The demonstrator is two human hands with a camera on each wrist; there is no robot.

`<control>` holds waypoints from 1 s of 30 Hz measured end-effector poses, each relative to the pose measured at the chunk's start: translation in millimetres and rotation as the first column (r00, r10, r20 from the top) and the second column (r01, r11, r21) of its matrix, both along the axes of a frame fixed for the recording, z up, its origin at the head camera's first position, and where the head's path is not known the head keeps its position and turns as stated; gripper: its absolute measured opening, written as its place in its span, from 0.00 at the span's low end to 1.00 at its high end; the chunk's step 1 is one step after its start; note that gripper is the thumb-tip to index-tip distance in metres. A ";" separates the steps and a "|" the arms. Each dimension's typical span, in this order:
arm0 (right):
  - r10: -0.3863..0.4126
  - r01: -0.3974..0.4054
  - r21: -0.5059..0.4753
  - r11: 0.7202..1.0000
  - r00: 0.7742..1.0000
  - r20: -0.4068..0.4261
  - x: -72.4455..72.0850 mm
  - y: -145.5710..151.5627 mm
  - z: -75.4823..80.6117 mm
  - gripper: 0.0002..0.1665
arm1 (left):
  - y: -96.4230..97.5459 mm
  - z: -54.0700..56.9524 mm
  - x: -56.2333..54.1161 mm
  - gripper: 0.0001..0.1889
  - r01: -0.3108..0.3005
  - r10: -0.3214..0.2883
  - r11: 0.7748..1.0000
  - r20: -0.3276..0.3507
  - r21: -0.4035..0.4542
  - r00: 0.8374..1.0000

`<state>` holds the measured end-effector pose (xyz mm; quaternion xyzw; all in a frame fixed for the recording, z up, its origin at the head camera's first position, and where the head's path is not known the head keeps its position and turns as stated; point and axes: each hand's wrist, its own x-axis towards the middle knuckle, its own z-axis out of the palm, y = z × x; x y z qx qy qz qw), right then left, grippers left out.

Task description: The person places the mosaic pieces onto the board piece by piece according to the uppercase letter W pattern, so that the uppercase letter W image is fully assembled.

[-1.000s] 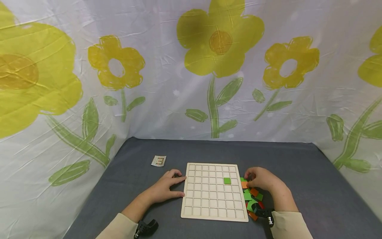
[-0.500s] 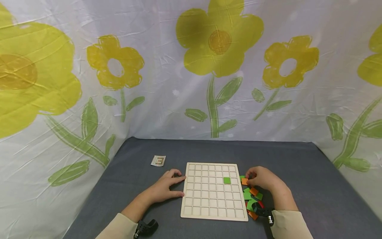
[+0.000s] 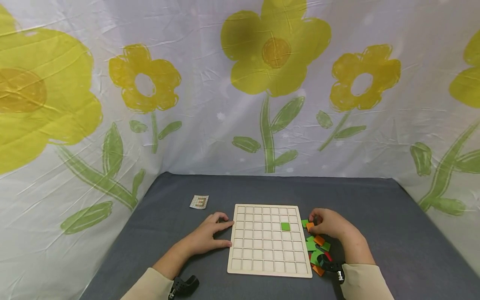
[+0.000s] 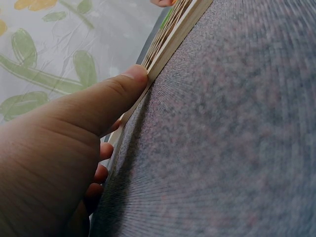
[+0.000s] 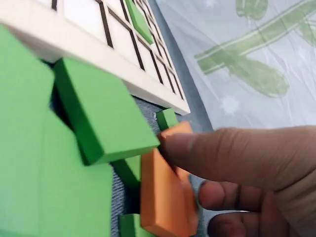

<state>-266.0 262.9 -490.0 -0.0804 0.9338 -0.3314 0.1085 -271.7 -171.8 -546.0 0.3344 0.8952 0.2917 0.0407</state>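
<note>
My left hand [image 3: 205, 236] rests at the left edge of a pale wooden grid board [image 3: 256, 265], thumb and a finger touching its rim. In the left wrist view the thumb of the left hand [image 4: 74, 118] presses the board's edge [image 4: 170, 49]. One green square tile [image 3: 286, 226] sits in a board cell. Right of the board, my right hand [image 3: 331, 225] pinches an orange tile [image 3: 310, 225] between thumb and fingers. The right wrist view shows that orange tile [image 5: 178, 129] partly hidden by the thumb. A green tile [image 3: 304, 222] lies just beside it.
Green, orange and red tiles lie in a loose pile [image 3: 311, 246] along the board's right edge, partly under my right wrist camera [image 3: 327, 263]. A small card with a printed grid pattern [image 3: 199, 202] lies beyond my left hand. A flowered curtain [image 3: 202, 125] stands behind the table.
My right hand has drawn the orange tile slightly away from the board and off the green one, uncovering more of the green tile. The left hand and board stay put.
</note>
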 end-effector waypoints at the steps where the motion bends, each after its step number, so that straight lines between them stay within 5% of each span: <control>1: -0.001 0.001 0.007 1.000 1.000 -0.007 -0.3 0.2 -0.5 0.13 | 0.0 0.2 0.1 0.40 0.000 0.000 1.000 0.000 0.000 1.000; 30: 0.004 0.003 0.097 0.995 0.997 -0.073 -2.9 1.3 6.9 0.12 | 0.3 0.5 0.0 0.39 0.002 -0.002 1.000 -0.009 -0.004 1.000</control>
